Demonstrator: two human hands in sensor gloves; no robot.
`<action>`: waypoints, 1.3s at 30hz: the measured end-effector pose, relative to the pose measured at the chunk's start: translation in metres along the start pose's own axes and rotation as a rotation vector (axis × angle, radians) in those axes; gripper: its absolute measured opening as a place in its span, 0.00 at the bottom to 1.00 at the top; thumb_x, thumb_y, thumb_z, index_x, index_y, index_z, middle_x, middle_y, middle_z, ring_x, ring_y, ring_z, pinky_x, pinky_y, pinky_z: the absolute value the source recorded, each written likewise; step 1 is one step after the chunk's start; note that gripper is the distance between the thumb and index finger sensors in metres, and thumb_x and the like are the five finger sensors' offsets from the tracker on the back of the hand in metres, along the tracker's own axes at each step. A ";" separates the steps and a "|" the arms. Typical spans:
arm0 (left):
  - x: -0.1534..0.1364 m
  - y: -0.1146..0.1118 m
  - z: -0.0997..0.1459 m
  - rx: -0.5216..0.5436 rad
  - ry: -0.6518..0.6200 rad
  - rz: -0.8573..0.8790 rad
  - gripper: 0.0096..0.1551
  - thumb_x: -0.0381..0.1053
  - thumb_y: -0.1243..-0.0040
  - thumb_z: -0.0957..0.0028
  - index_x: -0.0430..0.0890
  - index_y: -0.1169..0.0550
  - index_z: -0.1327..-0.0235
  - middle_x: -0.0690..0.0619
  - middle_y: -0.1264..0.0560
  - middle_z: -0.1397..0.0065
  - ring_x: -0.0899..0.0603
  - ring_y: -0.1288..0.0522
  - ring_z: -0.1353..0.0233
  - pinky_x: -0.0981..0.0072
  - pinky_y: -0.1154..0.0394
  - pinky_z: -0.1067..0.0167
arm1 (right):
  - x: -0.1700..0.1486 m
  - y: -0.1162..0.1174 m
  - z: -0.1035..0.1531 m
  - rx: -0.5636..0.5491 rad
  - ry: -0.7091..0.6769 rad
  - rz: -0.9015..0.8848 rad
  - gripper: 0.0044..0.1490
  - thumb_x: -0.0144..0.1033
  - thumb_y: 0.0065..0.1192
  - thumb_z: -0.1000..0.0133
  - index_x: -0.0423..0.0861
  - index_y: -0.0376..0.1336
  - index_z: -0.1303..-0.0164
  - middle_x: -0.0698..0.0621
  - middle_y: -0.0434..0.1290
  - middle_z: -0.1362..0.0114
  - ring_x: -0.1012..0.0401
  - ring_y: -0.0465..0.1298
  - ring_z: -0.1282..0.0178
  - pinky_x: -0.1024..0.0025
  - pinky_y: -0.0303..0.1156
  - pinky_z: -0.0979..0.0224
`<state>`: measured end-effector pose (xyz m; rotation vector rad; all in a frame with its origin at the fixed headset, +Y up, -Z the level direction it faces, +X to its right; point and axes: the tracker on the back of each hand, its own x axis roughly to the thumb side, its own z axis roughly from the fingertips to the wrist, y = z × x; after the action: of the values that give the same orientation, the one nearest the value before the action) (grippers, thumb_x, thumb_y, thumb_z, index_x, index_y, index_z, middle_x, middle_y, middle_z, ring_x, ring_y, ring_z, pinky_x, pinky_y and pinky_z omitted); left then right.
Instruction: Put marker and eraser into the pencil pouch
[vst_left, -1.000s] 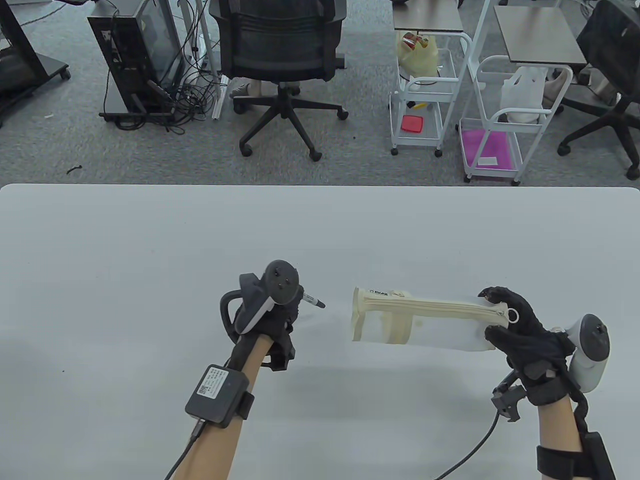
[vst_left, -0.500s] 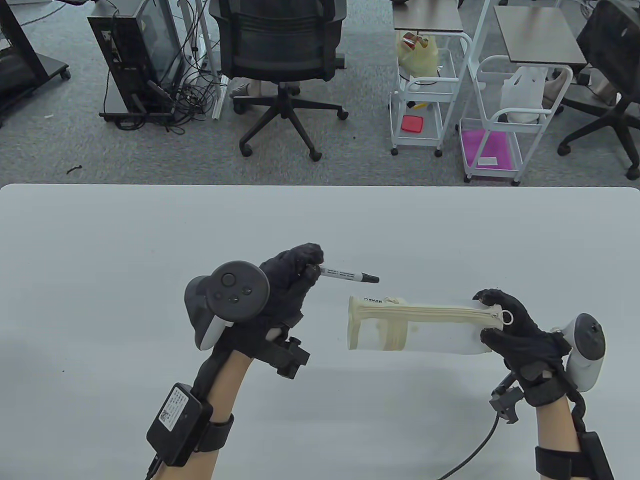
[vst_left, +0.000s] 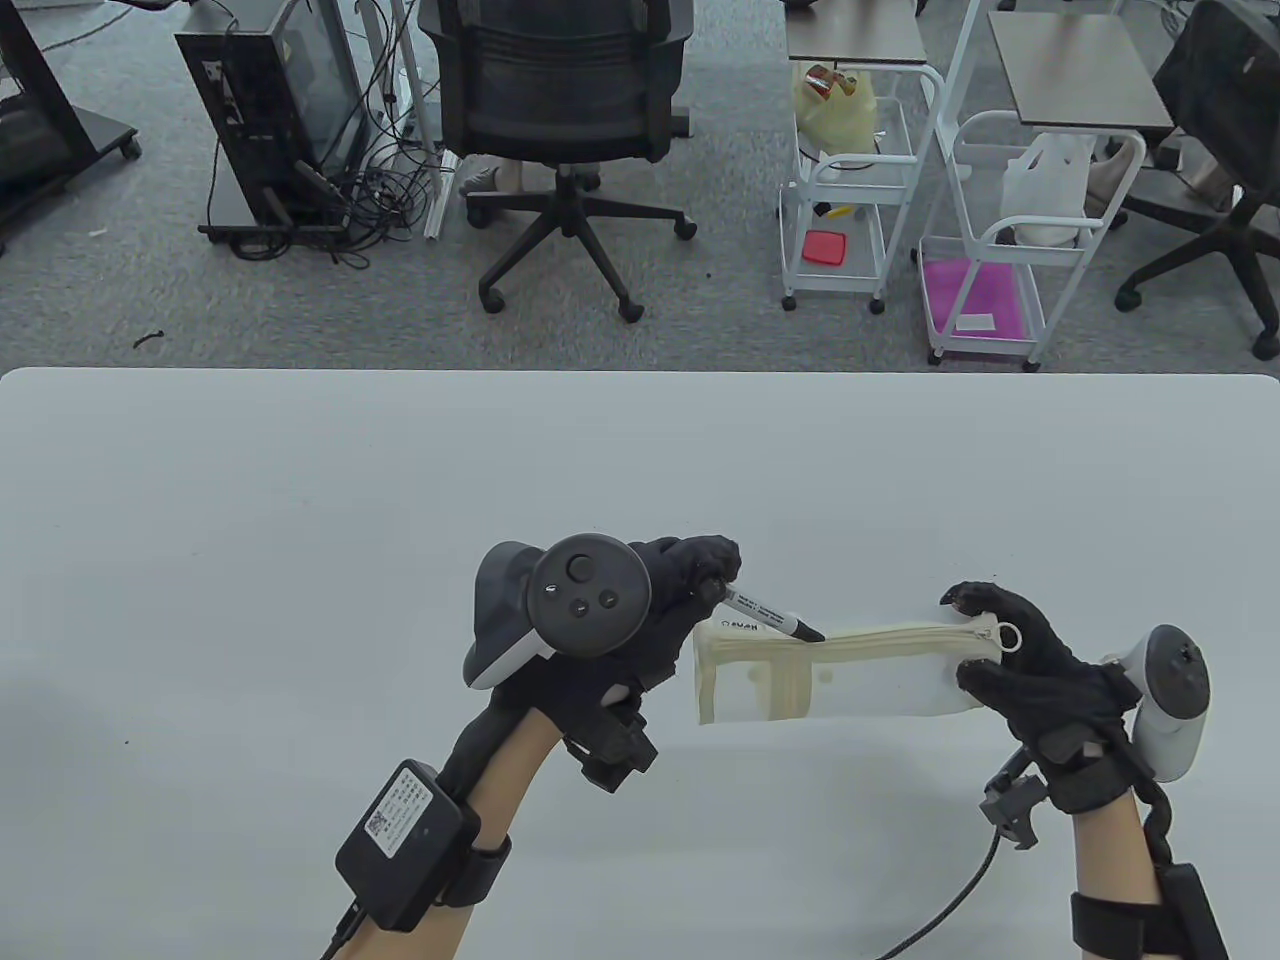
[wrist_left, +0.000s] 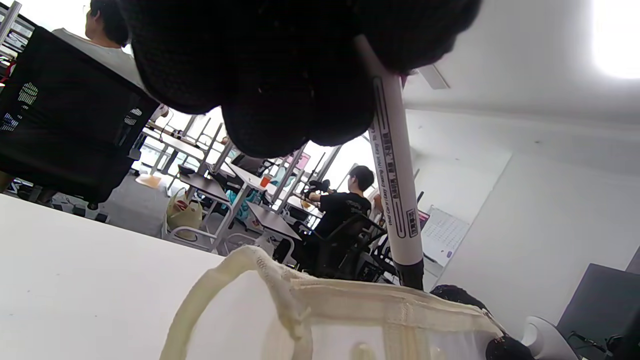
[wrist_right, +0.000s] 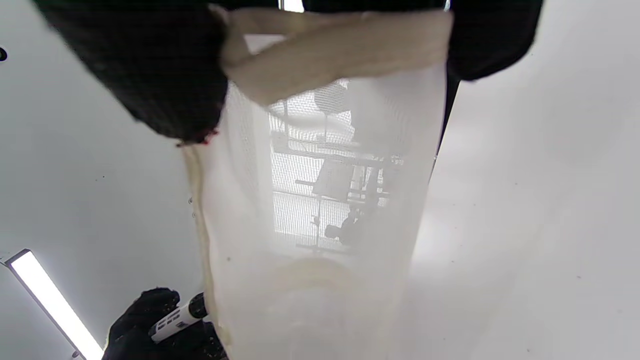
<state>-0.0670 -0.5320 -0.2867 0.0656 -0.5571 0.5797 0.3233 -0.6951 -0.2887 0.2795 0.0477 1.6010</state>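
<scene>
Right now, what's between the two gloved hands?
The pencil pouch spans the gap in the table view: the right hand grips its zipper end, and the left hand holds the marker over its other end.

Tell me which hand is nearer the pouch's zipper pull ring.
Right. The right hand grips the pencil pouch at the end where the zipper pull ring sits. The left hand is at the opposite end, holding the marker.

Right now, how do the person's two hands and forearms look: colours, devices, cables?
Both hands, left and right, wear black gloves. Each back carries a grey-and-white tracker with round buttons. The forearms are bare. The left wrist has a black box with a white label and a cable; the right has black straps and a black cable.
</scene>
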 end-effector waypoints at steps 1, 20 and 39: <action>0.001 -0.002 -0.001 -0.001 -0.003 0.005 0.26 0.54 0.48 0.46 0.55 0.22 0.35 0.54 0.13 0.43 0.46 0.13 0.44 0.47 0.19 0.38 | 0.000 0.000 0.000 -0.003 0.000 0.001 0.44 0.49 0.76 0.56 0.60 0.61 0.27 0.43 0.57 0.18 0.40 0.68 0.27 0.41 0.70 0.36; 0.057 -0.065 -0.012 0.063 -0.170 -0.499 0.24 0.61 0.35 0.57 0.64 0.20 0.45 0.62 0.12 0.46 0.52 0.12 0.44 0.53 0.18 0.38 | 0.005 0.006 0.001 -0.038 -0.051 0.009 0.43 0.49 0.76 0.56 0.59 0.62 0.29 0.43 0.59 0.19 0.41 0.71 0.28 0.42 0.71 0.36; -0.021 -0.061 0.057 0.278 -0.010 -0.007 0.48 0.69 0.49 0.50 0.53 0.42 0.16 0.42 0.39 0.13 0.34 0.35 0.17 0.35 0.35 0.25 | 0.005 0.003 0.002 -0.085 -0.058 -0.031 0.42 0.49 0.76 0.56 0.58 0.62 0.29 0.43 0.59 0.19 0.42 0.71 0.28 0.42 0.71 0.36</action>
<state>-0.0764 -0.6062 -0.2435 0.3330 -0.4828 0.6470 0.3206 -0.6907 -0.2852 0.2573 -0.0604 1.5593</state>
